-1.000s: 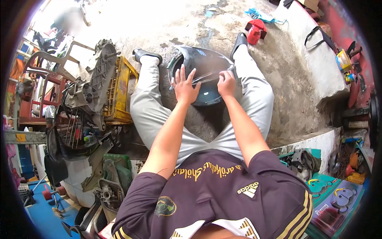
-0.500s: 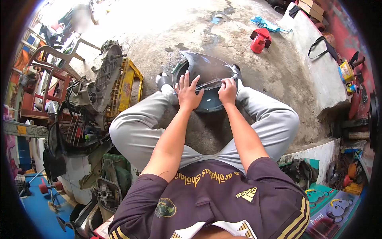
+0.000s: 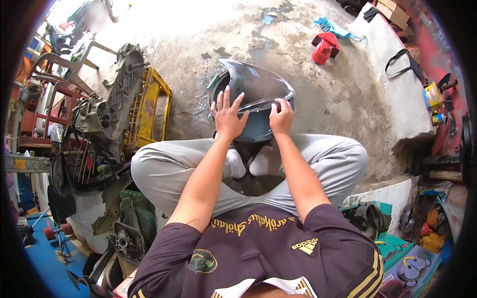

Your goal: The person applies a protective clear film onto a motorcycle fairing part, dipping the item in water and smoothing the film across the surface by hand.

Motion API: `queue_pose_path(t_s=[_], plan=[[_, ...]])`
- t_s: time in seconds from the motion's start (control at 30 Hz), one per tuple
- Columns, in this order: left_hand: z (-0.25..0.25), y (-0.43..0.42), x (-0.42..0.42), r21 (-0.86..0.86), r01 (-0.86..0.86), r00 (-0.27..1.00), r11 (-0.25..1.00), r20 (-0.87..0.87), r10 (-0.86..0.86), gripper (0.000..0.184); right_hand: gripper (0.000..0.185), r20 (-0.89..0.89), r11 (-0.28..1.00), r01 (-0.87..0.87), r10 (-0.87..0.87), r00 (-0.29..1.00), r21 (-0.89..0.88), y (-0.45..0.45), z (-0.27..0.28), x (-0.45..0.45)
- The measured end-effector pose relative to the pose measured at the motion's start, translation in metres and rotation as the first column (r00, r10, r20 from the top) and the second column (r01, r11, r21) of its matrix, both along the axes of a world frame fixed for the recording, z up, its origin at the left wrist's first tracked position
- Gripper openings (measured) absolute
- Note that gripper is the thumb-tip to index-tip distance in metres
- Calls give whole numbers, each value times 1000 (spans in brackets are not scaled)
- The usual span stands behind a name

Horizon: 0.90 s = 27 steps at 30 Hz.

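Two hands busy: the left hand (image 3: 228, 117) splayed against one tinted panel (image 3: 263, 83), the right hand (image 3: 281, 116) pinching its near edge, over one dark tub (image 3: 254, 130); one yellow crate (image 3: 147, 111) left, one red container (image 3: 323, 51) far right!

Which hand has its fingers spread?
The left hand: its fingers are fanned out by the clear panel, while the right hand has its fingers curled in.

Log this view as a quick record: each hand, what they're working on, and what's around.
Left hand: fingers spread, at left edge of clear panel
Right hand: fingers curled at panel's lower right edge
Under panel: dark round container
Left side: yellow crate, metal casing
Far right: red object, blue cloth
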<state>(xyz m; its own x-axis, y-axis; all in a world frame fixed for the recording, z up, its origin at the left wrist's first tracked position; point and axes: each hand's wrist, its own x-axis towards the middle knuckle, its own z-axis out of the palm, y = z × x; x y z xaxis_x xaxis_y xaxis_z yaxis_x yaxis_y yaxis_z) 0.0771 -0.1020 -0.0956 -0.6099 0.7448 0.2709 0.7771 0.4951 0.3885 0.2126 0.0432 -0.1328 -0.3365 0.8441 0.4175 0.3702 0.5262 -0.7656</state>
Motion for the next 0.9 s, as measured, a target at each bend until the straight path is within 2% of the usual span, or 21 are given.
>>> queue_pose_path(t_s=[0.07,0.17,0.23,0.27,0.3,0.37,0.43,0.47,0.5,0.57,0.6,0.7,0.73,0.77,0.83,0.9], plan=[[-2,0,-2,32,12,1000,999,0,-12,67,14,-30,996,-63,65,997,66,-3,1,1],[-7,1,-2,81,27,1000,996,-8,-27,65,14,-58,991,-124,126,990,40,-2,6,5],[-7,0,-2,72,22,1000,997,-11,-21,63,15,-8,999,-18,17,1000,-33,7,7,11],[-8,-1,-2,80,25,1000,996,-11,-24,63,16,-17,987,43,-46,999,-156,12,9,12],[-7,0,-3,78,23,1000,997,-9,-23,63,16,-24,979,45,-50,998,-197,15,12,13],[-7,0,-2,70,16,1000,997,6,-17,63,16,-28,993,25,-29,999,-113,12,15,12],[-6,1,-2,86,19,1000,996,2,-20,62,15,50,998,-35,38,998,-59,-3,18,12],[-6,2,-2,102,15,1000,995,-8,-15,61,14,37,989,-143,144,989,-28,-7,14,11],[-5,3,-2,104,20,1000,994,-6,-19,61,12,86,984,-172,168,982,38,-4,10,9],[-5,2,-3,122,26,999,992,16,-28,60,11,35,998,-57,56,998,24,12,6,11],[-5,2,-3,115,26,999,993,19,-28,60,10,23,996,44,-43,999,-73,21,5,11],[-6,0,-1,123,34,999,992,2,-35,61,11,-29,983,87,-93,995,-163,30,9,10],[-5,0,-1,104,27,1000,994,8,-28,61,10,34,995,79,-77,996,-61,24,9,10],[-5,1,-2,88,20,1000,996,12,-21,61,10,114,987,63,-46,992,-147,12,23,8],[-6,3,-2,89,21,1000,996,3,-21,61,10,54,997,-67,69,996,-31,5,13,7],[-6,2,-2,79,14,1000,997,-2,-14,61,10,67,1000,16,-16,998,-5,18,13,11]])
